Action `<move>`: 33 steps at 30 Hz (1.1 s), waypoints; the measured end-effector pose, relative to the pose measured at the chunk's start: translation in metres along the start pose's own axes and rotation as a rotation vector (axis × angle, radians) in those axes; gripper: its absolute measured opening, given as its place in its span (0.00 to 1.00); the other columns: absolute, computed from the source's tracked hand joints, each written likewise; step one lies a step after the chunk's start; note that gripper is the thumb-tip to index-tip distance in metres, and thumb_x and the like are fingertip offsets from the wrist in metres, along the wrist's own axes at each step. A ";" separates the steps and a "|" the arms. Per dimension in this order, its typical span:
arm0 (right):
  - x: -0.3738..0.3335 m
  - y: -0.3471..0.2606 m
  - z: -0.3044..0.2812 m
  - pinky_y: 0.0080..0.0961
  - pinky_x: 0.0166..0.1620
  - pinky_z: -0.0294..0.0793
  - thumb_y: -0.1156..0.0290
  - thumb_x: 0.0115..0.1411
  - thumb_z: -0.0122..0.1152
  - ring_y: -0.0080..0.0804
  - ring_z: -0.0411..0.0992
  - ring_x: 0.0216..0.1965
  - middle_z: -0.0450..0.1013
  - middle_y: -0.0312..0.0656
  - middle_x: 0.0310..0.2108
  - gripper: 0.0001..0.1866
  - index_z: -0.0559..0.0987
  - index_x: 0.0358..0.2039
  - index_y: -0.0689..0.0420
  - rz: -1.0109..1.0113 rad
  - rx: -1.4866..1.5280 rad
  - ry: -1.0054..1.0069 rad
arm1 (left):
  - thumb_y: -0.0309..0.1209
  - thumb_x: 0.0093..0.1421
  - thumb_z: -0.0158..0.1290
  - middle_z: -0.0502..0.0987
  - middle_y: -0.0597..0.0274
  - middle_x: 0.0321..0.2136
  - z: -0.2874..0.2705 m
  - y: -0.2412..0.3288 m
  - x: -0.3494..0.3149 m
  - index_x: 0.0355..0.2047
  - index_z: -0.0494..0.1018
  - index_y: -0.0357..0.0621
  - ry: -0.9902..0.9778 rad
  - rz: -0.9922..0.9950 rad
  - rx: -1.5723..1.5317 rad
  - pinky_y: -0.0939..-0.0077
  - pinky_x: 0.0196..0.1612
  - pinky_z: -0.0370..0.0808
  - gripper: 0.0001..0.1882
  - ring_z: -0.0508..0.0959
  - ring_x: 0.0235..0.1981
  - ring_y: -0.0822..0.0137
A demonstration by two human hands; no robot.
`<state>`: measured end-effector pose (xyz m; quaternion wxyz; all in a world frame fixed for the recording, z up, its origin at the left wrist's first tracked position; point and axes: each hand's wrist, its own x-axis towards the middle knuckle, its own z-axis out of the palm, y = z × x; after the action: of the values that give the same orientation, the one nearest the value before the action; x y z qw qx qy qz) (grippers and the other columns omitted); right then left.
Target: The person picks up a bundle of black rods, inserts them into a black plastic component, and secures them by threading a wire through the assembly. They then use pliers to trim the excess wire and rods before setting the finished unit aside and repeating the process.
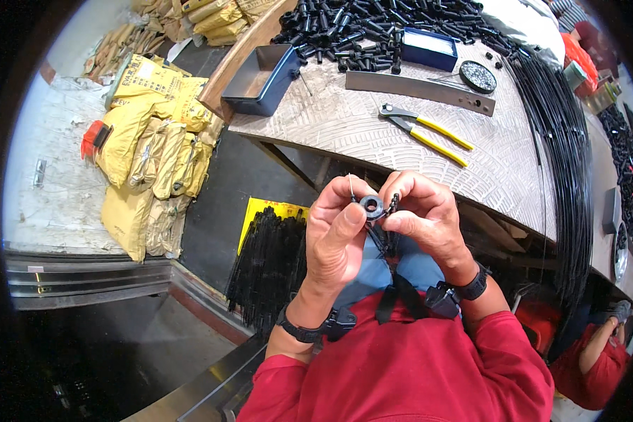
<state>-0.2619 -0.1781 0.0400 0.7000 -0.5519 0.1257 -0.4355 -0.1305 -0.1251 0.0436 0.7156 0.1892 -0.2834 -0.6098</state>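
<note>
Above my lap, my left hand [334,228] is closed, thumb and fingers pinching a small black ring [379,211] with a round hole. A thin pale wire [351,184] sticks up beside its fingertips. My right hand [429,219] meets it from the other side, closed on a short black beaded strand [393,205] next to the ring. Dark thin strands [381,243] hang below the ring between my hands. Whether ring and strand are joined I cannot tell. On the table ahead lie pincers [435,137] with yellow handles, touched by neither hand.
The table [295,130] bears a blue bin [267,95], a metal bar [418,91], a blue box [429,49], a round dish [477,77] and heaped black parts [352,28]. Long black rods [559,141] droop over its right. Yellow sacks [151,105] stand left; another person's arm [601,344] shows right.
</note>
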 end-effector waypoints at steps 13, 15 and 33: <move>-0.008 -0.007 0.006 0.14 0.35 0.66 0.78 0.47 0.64 0.15 0.65 0.31 0.68 0.31 0.28 0.10 0.71 0.29 0.60 0.003 0.009 0.062 | 0.32 0.52 0.56 0.70 0.64 0.30 0.001 -0.002 -0.001 0.36 0.66 0.36 -0.079 0.086 0.128 0.82 0.39 0.66 0.16 0.69 0.32 0.77; -0.007 -0.005 0.006 0.14 0.35 0.66 0.77 0.47 0.64 0.15 0.65 0.31 0.68 0.31 0.27 0.11 0.71 0.29 0.60 -0.025 -0.039 0.058 | 0.34 0.52 0.57 0.69 0.65 0.30 0.006 0.002 -0.004 0.36 0.66 0.37 -0.038 0.047 0.132 0.83 0.38 0.65 0.17 0.68 0.33 0.76; -0.009 0.000 0.013 0.14 0.31 0.64 0.76 0.46 0.66 0.15 0.62 0.28 0.64 0.31 0.25 0.12 0.69 0.25 0.59 -0.069 -0.062 0.043 | 0.38 0.49 0.59 0.66 0.65 0.26 -0.007 0.000 0.000 0.33 0.65 0.38 -0.194 0.092 0.134 0.83 0.33 0.63 0.20 0.65 0.28 0.74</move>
<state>-0.2591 -0.1625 0.0421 0.6642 -0.5680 0.1351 -0.4669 -0.1257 -0.1253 0.0384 0.6977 0.1635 -0.3997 -0.5715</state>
